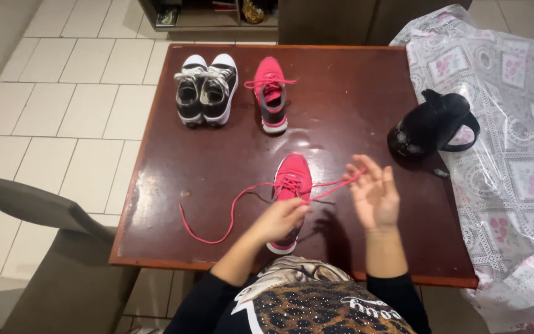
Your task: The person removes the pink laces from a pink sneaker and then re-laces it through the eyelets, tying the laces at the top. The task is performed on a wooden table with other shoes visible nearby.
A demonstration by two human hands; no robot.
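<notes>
Left hand on pink sneaker, right hand pulling lace

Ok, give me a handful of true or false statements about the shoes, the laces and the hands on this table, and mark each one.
1. The right hand pulls a pink lace out to the side. True.
2. The left hand rests on the black and white pair of shoes. False: it is on the near pink shoe; the pair stands at the far side.
3. The other pink shoe stands beside the black and white pair. True.
4. A black kettle stands on the floor. False: it is at the right edge of the brown table.
5. One lace end trails loose across the table to the left. True.
</notes>
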